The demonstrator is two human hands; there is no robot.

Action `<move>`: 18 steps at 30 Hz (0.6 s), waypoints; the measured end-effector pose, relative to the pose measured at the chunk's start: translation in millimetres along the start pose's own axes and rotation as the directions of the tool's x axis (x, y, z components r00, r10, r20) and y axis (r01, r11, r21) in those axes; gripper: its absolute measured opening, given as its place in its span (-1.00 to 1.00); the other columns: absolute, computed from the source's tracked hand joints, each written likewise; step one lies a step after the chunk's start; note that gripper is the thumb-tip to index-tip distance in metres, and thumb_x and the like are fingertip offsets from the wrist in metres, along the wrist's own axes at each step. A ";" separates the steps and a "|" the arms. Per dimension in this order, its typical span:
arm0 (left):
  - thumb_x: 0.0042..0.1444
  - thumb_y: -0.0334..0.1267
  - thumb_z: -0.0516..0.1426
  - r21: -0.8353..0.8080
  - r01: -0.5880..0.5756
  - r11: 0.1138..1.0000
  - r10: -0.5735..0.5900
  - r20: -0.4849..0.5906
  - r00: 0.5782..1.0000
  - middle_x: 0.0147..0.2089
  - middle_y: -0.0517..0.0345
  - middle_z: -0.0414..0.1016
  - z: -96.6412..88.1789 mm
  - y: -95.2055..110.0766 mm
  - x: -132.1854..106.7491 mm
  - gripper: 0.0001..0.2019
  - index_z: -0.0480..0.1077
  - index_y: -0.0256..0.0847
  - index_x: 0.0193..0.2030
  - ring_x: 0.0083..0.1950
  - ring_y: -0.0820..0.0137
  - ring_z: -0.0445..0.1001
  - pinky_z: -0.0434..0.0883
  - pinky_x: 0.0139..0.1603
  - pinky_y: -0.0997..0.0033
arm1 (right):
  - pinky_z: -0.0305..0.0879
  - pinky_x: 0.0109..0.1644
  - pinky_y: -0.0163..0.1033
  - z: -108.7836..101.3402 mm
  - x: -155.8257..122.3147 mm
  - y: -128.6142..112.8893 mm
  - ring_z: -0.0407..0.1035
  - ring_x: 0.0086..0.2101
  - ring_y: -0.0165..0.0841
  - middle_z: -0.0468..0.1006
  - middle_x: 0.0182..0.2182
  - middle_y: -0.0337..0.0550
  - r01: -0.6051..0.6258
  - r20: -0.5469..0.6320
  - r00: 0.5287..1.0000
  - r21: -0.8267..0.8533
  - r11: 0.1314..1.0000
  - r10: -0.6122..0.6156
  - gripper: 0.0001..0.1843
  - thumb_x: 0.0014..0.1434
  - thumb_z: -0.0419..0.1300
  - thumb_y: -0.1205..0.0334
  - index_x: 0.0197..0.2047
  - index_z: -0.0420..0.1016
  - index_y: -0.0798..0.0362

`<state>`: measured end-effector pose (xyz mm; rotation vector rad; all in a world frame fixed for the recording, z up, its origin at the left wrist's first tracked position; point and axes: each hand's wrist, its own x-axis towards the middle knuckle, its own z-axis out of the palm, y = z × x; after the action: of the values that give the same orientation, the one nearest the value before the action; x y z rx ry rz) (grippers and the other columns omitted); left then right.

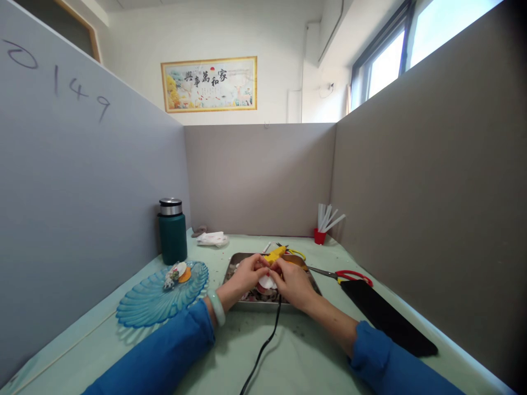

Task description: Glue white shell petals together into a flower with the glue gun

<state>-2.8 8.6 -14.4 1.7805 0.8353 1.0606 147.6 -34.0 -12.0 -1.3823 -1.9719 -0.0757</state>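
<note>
My left hand (247, 274) and my right hand (291, 278) meet above a metal tray (263, 307), fingertips pinched close together. Whatever sits between the fingertips is too small and covered to make out. Just below them shows a white shell-like piece (267, 282); I cannot tell if it is held. Shells and small bits lie in the tray. Behind my fingers a yellow glue gun (275, 254) rests at the tray's far side, partly hidden. A black cord (263, 348) runs from the tray toward me.
To the left, a blue scalloped plate (144, 302) bears a small cluster of shells (177, 275), near a green bottle (172, 236). Red-handled scissors (354, 276) and a black flat strip (387, 315) lie right. White sticks stand in a red cup (320, 237). Partitions enclose the table.
</note>
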 end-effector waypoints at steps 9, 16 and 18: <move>-0.10 -0.23 0.14 -0.026 0.003 1.000 -0.003 0.006 1.000 -0.51 0.22 0.34 0.8 2.5 -1.2 -0.77 0.25 -0.28 -0.30 -0.53 0.50 0.35 0.31 -0.61 0.58 | 0.07 -0.36 -0.38 1.3 -0.2 1.3 0.35 -0.39 -0.39 0.48 -0.44 -0.20 0.027 -0.021 0.999 0.000 1.000 -0.027 -0.79 0.17 -0.02 0.12 -0.31 0.35 0.03; -0.06 -0.14 0.12 -0.067 0.098 0.993 -0.094 0.054 0.994 -0.45 0.19 0.35 1.9 2.3 -1.9 -0.69 0.22 -0.26 -0.20 -0.50 0.44 0.38 0.35 -0.64 0.50 | 0.07 -0.37 -0.38 2.2 -0.1 1.7 0.35 -0.40 -0.40 0.48 -0.45 -0.21 0.021 -0.040 0.999 0.003 1.000 -0.021 -0.80 0.16 -0.01 0.13 -0.33 0.35 0.03; -0.05 -0.10 0.12 -0.046 0.099 0.994 -0.096 0.065 0.993 -0.44 0.19 0.33 1.6 5.7 -3.1 -0.69 0.26 -0.27 -0.24 -0.49 0.46 0.37 0.35 -0.64 0.51 | 0.09 -0.35 -0.38 2.1 -0.1 1.4 0.35 -0.39 -0.39 0.49 -0.43 -0.22 0.027 -0.052 0.998 0.024 0.999 -0.026 -0.82 0.16 -0.01 0.14 -0.32 0.35 0.02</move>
<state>-2.0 3.1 -10.5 1.7058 0.8420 0.9495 147.7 -32.6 -14.0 -1.3260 -1.9421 -0.0981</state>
